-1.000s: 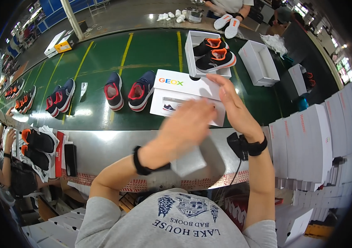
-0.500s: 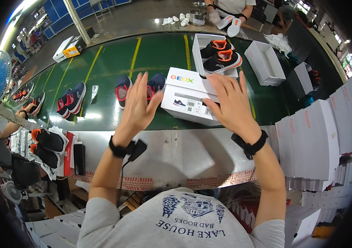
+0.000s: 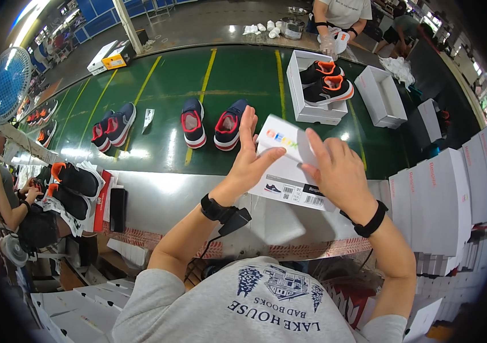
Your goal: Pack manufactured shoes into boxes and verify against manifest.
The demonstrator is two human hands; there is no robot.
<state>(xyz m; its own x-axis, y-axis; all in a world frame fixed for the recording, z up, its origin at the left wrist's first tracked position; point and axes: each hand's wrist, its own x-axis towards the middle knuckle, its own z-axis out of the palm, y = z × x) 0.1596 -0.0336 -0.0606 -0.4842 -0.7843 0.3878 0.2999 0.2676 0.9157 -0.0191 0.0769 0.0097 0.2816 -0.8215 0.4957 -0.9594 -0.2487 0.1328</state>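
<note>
A closed white shoebox point(image 3: 290, 171) with a label on its end is tilted between my hands at the green table's near side. My left hand point(image 3: 250, 163) grips its left side, the thumb over the lid and fingers along the edge. On the right side, my right hand point(image 3: 339, 174) holds the box with its thumb on the lid. A navy shoe point(image 3: 193, 123) with red lining stands beyond my left hand, and its mate point(image 3: 231, 127) is closer to the box. Both wrists wear black bands.
Black-and-orange shoes point(image 3: 328, 83) sit in an open white box point(image 3: 326, 119) beyond. Another open box point(image 3: 380, 96) stands to its right. White boxes point(image 3: 438, 194) are stacked at right. More navy shoes point(image 3: 116, 127) and a fan point(image 3: 8, 84) are at left. A co-worker point(image 3: 343, 14) handles a shoe opposite.
My hands have closed in on the shoebox, which has come nearer and turned, now tilted. The view has shifted, so the table's contents appear farther right.
</note>
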